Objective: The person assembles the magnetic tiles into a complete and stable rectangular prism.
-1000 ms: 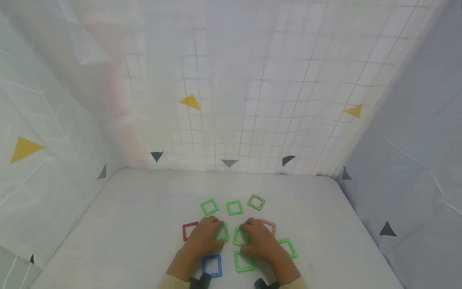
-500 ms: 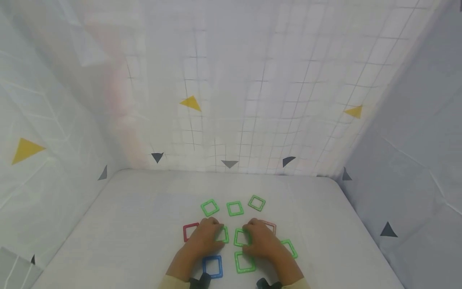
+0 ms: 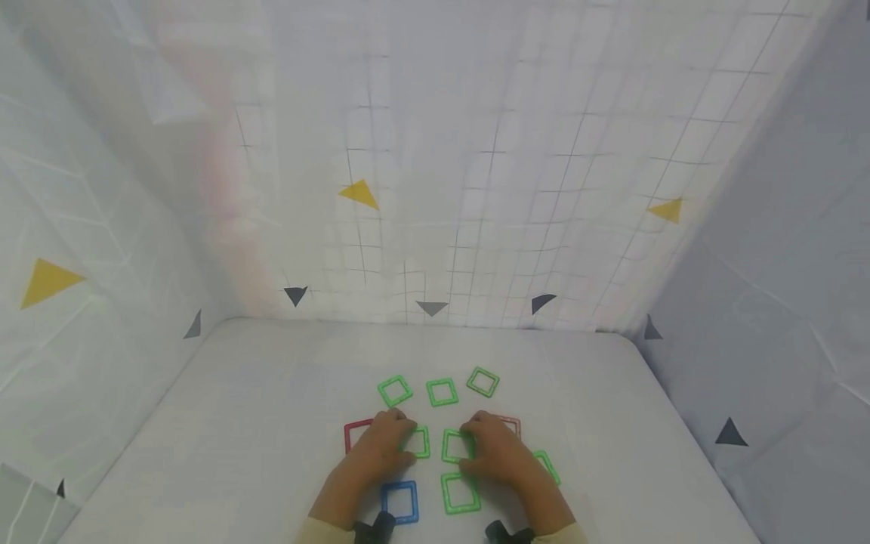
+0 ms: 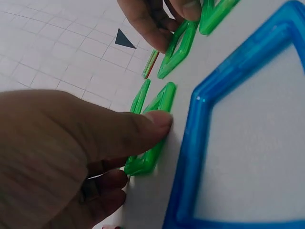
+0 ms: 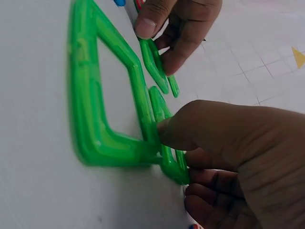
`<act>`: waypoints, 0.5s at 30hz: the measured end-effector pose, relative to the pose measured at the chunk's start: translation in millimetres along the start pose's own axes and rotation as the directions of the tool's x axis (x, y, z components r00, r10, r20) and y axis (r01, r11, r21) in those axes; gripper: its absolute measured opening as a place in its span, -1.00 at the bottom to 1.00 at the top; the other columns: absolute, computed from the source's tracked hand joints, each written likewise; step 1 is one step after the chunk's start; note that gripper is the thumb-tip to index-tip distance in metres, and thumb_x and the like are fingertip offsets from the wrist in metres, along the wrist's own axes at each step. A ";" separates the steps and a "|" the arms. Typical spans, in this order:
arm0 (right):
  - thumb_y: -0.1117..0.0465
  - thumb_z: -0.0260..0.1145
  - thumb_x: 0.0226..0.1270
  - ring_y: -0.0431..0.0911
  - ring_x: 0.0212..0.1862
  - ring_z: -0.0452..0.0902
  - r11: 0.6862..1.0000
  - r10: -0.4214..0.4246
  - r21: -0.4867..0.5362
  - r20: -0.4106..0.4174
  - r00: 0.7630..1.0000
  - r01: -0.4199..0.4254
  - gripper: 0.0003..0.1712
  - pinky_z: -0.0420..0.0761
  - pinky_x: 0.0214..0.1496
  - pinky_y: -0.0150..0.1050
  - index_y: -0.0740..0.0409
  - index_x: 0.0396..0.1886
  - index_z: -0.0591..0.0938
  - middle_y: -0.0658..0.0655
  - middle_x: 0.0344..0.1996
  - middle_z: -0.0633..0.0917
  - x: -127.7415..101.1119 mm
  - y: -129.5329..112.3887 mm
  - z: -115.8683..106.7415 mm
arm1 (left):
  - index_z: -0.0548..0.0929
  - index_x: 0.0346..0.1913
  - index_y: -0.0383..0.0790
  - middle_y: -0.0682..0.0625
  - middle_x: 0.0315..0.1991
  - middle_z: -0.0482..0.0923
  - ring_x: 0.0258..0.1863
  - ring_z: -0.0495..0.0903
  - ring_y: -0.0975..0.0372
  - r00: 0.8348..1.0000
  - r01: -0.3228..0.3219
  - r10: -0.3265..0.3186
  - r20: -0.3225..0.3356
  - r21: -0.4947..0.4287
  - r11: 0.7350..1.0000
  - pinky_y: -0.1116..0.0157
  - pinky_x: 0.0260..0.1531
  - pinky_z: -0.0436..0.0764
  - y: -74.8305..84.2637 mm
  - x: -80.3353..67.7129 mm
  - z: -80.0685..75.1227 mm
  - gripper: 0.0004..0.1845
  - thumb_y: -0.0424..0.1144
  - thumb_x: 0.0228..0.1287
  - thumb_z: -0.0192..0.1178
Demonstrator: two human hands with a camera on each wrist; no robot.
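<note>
Green square frames: left hand (image 3: 382, 447) pinches one (image 3: 419, 442), right hand (image 3: 494, 450) pinches another (image 3: 454, 446); frames lie between fingertips, facing edges nearly touching.

**Two hands on green square frames**

The right hand (image 5: 228, 152) fills the lower right, thumb and curled fingers pinching a green frame (image 5: 167, 143) that stands on edge. Touching it at the near side, a larger-looking green frame (image 5: 95, 95) lies flat on the white surface (image 5: 38, 191). Further back, the left hand (image 5: 181, 24) grips another green frame (image 5: 155, 67), its thumb on top
</note>
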State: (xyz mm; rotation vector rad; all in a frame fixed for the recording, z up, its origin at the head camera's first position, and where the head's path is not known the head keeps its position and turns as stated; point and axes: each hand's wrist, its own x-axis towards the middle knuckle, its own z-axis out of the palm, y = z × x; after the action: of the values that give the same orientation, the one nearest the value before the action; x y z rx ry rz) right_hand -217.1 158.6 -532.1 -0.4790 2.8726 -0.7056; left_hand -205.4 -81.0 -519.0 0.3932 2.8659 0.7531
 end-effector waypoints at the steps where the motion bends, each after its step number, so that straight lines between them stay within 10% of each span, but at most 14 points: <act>1: -0.02 0.59 -0.08 -0.19 -0.15 0.50 1.000 -0.005 0.002 -0.003 1.000 0.005 -0.37 0.65 0.13 -0.03 0.05 0.06 0.69 -0.11 -0.18 0.58 -0.2 -0.6 0.0 | 0.60 0.25 -0.10 0.03 0.08 0.53 0.12 0.50 0.11 1.000 0.002 -0.002 -0.001 -0.003 1.000 0.05 0.17 0.61 -0.4 0.9 0.9 -0.40 -0.13 0.10 0.46; 15: -0.02 0.56 -0.02 -0.12 -0.02 0.55 1.000 -0.008 -0.015 -0.022 1.000 0.008 -0.37 0.63 0.18 -0.02 0.00 0.11 0.67 -0.08 -0.06 0.60 -0.3 -5.6 7.7 | 0.61 0.25 -0.07 0.02 0.13 0.54 0.16 0.50 0.09 1.000 -0.012 0.012 -0.005 -0.035 0.999 0.05 0.17 0.61 -1.3 3.1 6.9 -0.42 -0.12 0.13 0.46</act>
State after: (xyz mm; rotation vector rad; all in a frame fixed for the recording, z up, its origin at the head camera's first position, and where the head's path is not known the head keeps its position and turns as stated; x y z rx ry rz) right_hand -213.7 150.7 -536.2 -0.4883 2.8998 -0.6951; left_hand -207.2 -78.0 -525.9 0.4044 2.8531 0.8068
